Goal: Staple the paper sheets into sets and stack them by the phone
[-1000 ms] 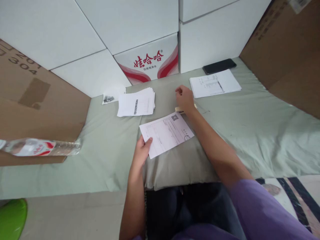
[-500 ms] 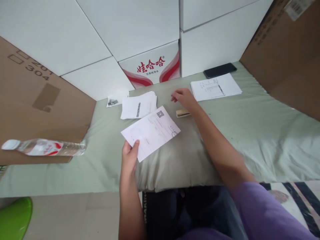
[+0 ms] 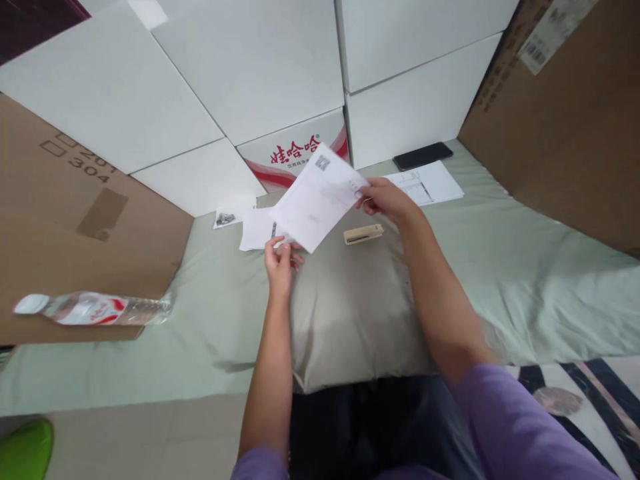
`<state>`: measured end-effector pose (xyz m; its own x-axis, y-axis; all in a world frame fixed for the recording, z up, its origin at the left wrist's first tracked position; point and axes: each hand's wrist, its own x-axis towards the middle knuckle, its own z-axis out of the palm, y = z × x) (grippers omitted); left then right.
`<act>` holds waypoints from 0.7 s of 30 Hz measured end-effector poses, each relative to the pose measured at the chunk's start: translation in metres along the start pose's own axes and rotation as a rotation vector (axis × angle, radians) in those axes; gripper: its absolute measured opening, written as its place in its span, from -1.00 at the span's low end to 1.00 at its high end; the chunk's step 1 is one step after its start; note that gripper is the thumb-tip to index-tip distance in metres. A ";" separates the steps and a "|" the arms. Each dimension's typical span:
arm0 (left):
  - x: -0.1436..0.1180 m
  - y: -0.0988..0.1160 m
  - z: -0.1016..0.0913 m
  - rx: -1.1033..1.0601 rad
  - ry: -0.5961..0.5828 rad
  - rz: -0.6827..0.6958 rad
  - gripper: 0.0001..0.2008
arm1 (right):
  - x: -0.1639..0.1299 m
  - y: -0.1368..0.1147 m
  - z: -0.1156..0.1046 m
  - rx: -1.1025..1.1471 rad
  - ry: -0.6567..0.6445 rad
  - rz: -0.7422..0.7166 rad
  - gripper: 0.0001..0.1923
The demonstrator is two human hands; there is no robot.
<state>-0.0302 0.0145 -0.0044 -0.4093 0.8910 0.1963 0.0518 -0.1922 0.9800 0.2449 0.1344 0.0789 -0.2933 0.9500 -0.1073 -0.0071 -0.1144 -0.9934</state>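
A printed white sheet [image 3: 317, 197] with a QR code hangs tilted above a grey-green pillow [image 3: 350, 313]. My left hand [image 3: 281, 257] pinches its lower left corner and my right hand [image 3: 387, 199] grips its right edge. Just under the sheet, on the pillow's far side, lies a small beige stapler [image 3: 363, 234]. A stack of printed papers [image 3: 257, 229] sits partly hidden behind the raised sheet.
Another paper stack [image 3: 427, 183] and a black phone [image 3: 423, 155] lie at the back right. White boxes and a red-printed carton [image 3: 293, 153] wall the back; brown cartons [image 3: 565, 113] flank both sides. A water bottle [image 3: 95, 309] lies on the left.
The sheet rose off the pillow and moved toward the back. My right hand left the stapler area and took the sheet's right edge.
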 end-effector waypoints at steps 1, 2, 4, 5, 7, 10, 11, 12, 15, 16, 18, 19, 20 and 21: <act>-0.002 -0.004 0.001 0.007 -0.040 -0.032 -0.54 | 0.000 0.000 -0.014 0.009 0.114 0.003 -0.90; -0.005 -0.007 0.001 0.012 -0.066 -0.049 -0.53 | -0.001 0.000 -0.029 0.018 0.234 0.011 -0.87; -0.009 -0.012 0.000 0.027 -0.096 -0.070 -0.54 | -0.007 0.000 -0.062 0.033 0.452 0.039 -0.83; -0.009 -0.014 0.000 0.035 -0.104 -0.080 -0.54 | -0.012 0.002 -0.079 0.035 0.550 0.056 -0.81; -0.007 -0.017 0.000 0.052 -0.108 -0.102 -0.56 | -0.022 0.007 -0.109 0.024 0.696 0.081 -0.77; -0.002 -0.020 0.002 0.081 -0.103 -0.118 -0.57 | -0.030 0.022 -0.139 -0.015 0.848 0.113 -0.75; -0.001 -0.020 0.003 0.094 -0.109 -0.120 -0.57 | -0.030 0.027 -0.144 -0.063 0.877 0.120 -0.74; 0.000 -0.020 0.003 0.109 -0.118 -0.120 -0.58 | -0.028 0.032 -0.147 -0.124 0.886 0.130 -0.73; 0.000 -0.021 0.002 0.152 -0.144 -0.118 -0.62 | -0.021 0.042 -0.148 -0.295 0.869 0.162 -0.74; 0.000 -0.021 0.002 0.162 -0.148 -0.116 -0.63 | -0.018 0.045 -0.148 -0.331 0.866 0.174 -0.74; 0.000 -0.022 0.001 0.176 -0.156 -0.115 -0.66 | -0.014 0.049 -0.148 -0.384 0.876 0.200 -0.75; 0.000 -0.023 0.001 0.180 -0.161 -0.115 -0.67 | -0.012 0.052 -0.149 -0.410 0.884 0.219 -0.75; 0.000 -0.023 0.001 0.183 -0.166 -0.116 -0.68 | -0.011 0.054 -0.151 -0.434 0.890 0.242 -0.75; 0.000 -0.023 0.001 0.184 -0.169 -0.117 -0.68 | -0.011 0.056 -0.153 -0.453 0.896 0.266 -0.74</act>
<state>-0.0308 0.0198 -0.0271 -0.2649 0.9618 0.0691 0.1844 -0.0199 0.9827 0.3937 0.1625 0.0181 0.5867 0.7990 -0.1320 0.3677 -0.4081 -0.8356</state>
